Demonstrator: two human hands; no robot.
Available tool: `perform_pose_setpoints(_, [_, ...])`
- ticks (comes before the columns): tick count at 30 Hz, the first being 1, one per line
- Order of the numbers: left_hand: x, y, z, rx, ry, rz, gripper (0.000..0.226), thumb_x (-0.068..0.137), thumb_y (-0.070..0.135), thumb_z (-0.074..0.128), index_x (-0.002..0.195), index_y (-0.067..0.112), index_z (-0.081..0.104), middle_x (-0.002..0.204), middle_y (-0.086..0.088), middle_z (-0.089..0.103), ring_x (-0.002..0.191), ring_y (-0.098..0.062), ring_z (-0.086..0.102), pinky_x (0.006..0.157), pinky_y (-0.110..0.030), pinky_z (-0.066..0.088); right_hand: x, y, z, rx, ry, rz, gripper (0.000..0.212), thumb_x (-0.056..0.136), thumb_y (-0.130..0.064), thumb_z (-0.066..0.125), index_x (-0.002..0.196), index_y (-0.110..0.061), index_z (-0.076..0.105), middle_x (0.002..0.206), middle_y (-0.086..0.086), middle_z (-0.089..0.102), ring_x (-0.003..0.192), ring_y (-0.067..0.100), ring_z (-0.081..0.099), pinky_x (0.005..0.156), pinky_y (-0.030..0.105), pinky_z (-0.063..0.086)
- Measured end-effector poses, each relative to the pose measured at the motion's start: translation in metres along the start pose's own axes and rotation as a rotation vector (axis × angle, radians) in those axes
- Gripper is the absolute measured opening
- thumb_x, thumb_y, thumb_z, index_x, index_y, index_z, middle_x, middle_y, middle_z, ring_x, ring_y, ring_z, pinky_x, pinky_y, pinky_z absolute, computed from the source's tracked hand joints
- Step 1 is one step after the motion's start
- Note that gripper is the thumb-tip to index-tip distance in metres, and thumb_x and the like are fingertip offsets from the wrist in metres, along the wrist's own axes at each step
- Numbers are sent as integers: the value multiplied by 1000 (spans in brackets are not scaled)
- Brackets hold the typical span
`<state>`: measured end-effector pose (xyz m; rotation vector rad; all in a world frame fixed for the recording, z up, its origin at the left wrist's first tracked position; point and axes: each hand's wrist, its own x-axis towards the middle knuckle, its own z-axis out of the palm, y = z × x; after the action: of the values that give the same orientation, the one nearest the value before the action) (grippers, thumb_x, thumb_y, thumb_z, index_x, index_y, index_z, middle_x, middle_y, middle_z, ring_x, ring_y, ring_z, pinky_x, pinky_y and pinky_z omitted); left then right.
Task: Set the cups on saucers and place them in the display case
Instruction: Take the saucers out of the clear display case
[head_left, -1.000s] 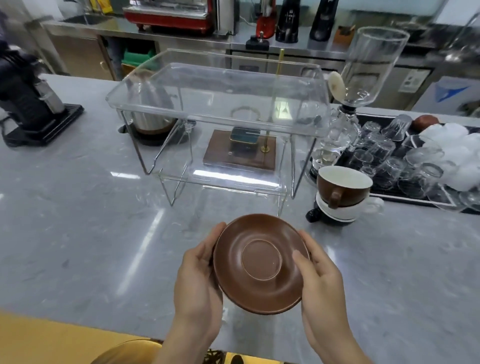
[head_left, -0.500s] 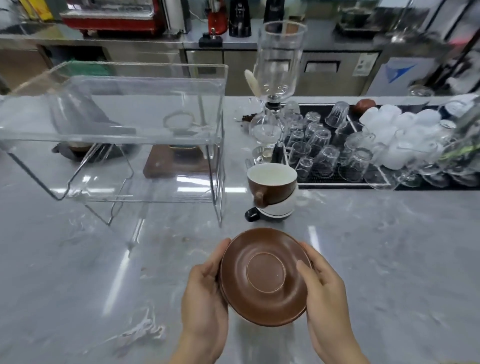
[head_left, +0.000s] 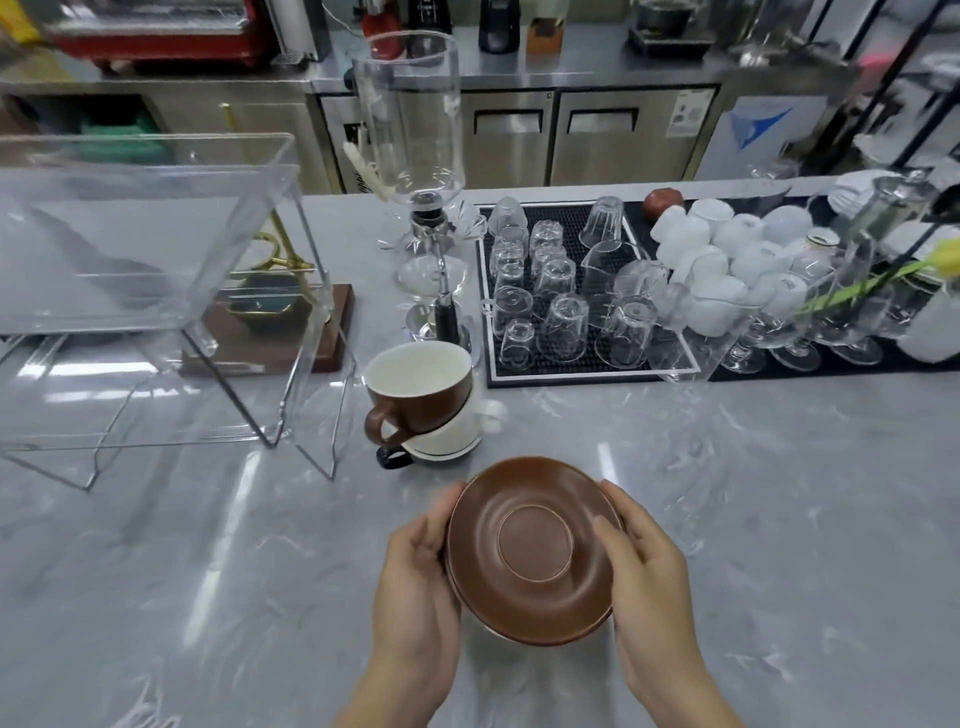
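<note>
A brown saucer (head_left: 535, 551) is held above the grey counter, tilted toward me. My left hand (head_left: 421, 587) grips its left rim and my right hand (head_left: 649, 577) grips its right rim. Just beyond it stands a stack of cups: a brown cup (head_left: 415, 389) with a white inside sits in a white cup (head_left: 452, 431), and a black handle (head_left: 392, 457) pokes out at the bottom. The clear acrylic display case (head_left: 156, 291) stands on the counter at the left, its shelves bare.
A glass siphon coffee maker (head_left: 415, 171) stands behind the cups. A black mat with several upturned glasses (head_left: 561, 306) lies to the right, with white cups (head_left: 727, 260) and stemmed glasses beyond. A wooden stand (head_left: 280, 332) sits behind the case.
The view has swung to the right, so the display case now lies at the left. Both hands still hold the saucer, now nearer the cup stack.
</note>
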<state>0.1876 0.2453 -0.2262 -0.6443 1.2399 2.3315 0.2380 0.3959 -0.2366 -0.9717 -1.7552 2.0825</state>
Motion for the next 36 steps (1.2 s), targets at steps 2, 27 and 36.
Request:
perform_pose_setpoints(2, [7, -8, 10, 7, 3, -9, 53, 105, 26, 23, 132, 8, 64, 126, -4, 74, 126, -24, 62, 100, -39, 47, 10, -2, -9, -13, 4, -6, 35, 96, -4, 56, 128, -15, 63, 125, -5, 68, 120, 10, 60, 110, 40, 43])
perform_pose_setpoints(27, [91, -40, 84, 117, 71, 122, 42, 104, 14, 32, 128, 14, 66, 126, 2, 74, 116, -8, 68, 96, -28, 50, 129, -3, -27, -83, 61, -77, 36, 95, -5, 56, 129, -18, 62, 128, -2, 65, 121, 12, 59, 109, 37, 43])
perform_pose_setpoints(36, [107, -48, 92, 191, 51, 182, 34, 103, 20, 45, 122, 17, 74, 124, -2, 75, 120, -13, 67, 111, -40, 45, 154, -4, -26, -95, 71, -90, 36, 95, -3, 56, 127, -18, 63, 125, -1, 67, 119, 13, 60, 108, 38, 45])
